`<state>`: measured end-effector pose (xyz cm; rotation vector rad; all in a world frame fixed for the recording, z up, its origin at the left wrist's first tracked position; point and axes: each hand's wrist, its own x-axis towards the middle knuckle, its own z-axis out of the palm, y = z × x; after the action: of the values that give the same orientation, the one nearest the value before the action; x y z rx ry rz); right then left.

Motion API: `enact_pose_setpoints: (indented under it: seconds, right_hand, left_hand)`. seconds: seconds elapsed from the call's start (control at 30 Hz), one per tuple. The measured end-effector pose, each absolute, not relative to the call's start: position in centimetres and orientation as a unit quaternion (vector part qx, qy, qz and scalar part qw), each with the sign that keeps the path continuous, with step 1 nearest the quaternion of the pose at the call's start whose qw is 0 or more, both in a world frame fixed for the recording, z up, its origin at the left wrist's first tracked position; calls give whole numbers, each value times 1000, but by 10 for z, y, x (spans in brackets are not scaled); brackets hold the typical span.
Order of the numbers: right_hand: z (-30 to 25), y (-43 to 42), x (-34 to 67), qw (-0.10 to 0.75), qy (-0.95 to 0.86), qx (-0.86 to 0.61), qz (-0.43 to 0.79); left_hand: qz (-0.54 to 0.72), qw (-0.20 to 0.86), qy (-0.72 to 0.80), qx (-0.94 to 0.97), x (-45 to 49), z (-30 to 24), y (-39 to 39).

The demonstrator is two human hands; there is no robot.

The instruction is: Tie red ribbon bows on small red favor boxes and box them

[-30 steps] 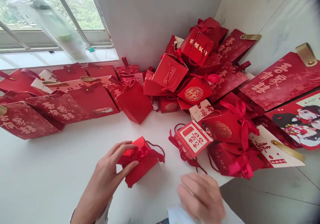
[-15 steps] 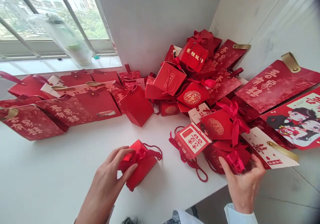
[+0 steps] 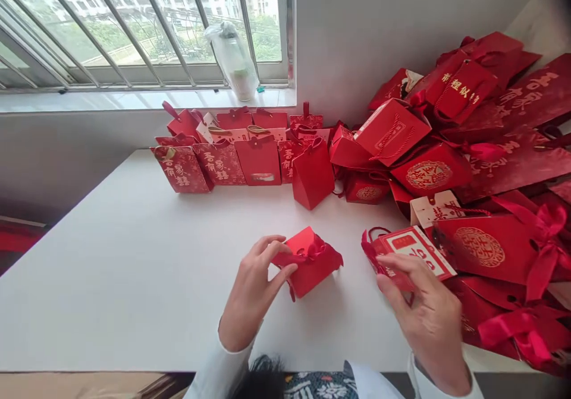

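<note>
On the white table, a small red gift box (image 3: 314, 271) with a red ribbon bow stands at an angle. My left hand (image 3: 259, 280) grips its ribbon at the left side between thumb and fingers. My right hand (image 3: 423, 304) hovers farther right with the fingers curved and the thumb apart, nothing visible between them. Under and behind those fingertips lies a small gift box with a white label (image 3: 413, 244), partly covered by the hand; whether they touch I cannot tell. Beside it, at the right, is a red box with a gold round emblem (image 3: 479, 245).
Several red gift bags (image 3: 218, 162) stand in rows along the back wall, with a plain red bag (image 3: 312, 176) at their right end. A heap of red boxes (image 3: 430, 173) fills the right side. A bagged cup (image 3: 236, 66) stands on the windowsill (image 3: 134, 100).
My view has turned left, showing more table and window. My right hand has left the ribboned box at the right and moved left, over the white-labelled box. My left hand stays at the red box.
</note>
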<state>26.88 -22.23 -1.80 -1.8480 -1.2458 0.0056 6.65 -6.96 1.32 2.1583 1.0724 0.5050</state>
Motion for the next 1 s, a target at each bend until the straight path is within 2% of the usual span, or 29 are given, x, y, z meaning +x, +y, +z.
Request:
enact_pose_setpoints:
  seconds: [0.13,0.3,0.63,0.8,0.9,1.0]
  right_hand:
    - [-8,-152,256,394,-643,-649,97]
    - [-9,-135,261,386,-691,-595,139]
    - [-12,-156,251,433,-668,-576,184]
    - [-16,-157,252,432,-626,-616,206]
    - [-17,-157,252,431,-614,-627,210]
    - [-12,-157,248,432,-626,-638,121]
  left_hand:
    - [259,341,416,802,62,10,-69]
    - [301,361,382,796,56,9,-69]
    - [218,284,277,892,33,8,-72]
    - [188,338,239,891,31,5,-81]
    - [163,396,268,863,36,4,-85]
    - [203,416,379,801,45,2,-86]
